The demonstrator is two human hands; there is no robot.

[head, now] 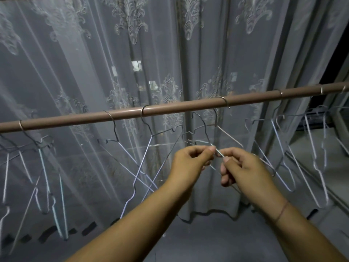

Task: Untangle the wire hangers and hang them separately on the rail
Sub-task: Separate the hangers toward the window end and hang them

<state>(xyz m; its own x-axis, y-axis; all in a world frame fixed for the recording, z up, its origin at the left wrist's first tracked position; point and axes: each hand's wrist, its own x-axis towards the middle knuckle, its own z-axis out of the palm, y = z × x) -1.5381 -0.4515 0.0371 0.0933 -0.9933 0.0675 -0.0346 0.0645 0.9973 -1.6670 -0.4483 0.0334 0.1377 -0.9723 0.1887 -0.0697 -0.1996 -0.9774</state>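
- My left hand pinches a thin wire hanger between thumb and curled fingertips, just below the rail.
- My right hand is just beside it, thumb and forefinger clamped on the same wire a little lower, the other fingers curled under.
- A short stretch of pale wire shows between my two hands, slanting down to the right.
- This hanger's hook rises above my left hand and ends just under the rail, not over it.
- It overlaps the hanger behind it, whose hook sits on the rail; I cannot tell whether the two are caught together.
- Further left, two hangers hang from hooks set near each other, and their long wires cross lower down.
- At the far left a cluster of hangers hangs in a muddle of overlapping wires.
- To the right more hangers hang from hooks along the rail, their bodies also overlapping.
- Behind the rail hangs a sheer patterned curtain, with a plainer grey curtain at the right.
- A thin thread band circles my right wrist.
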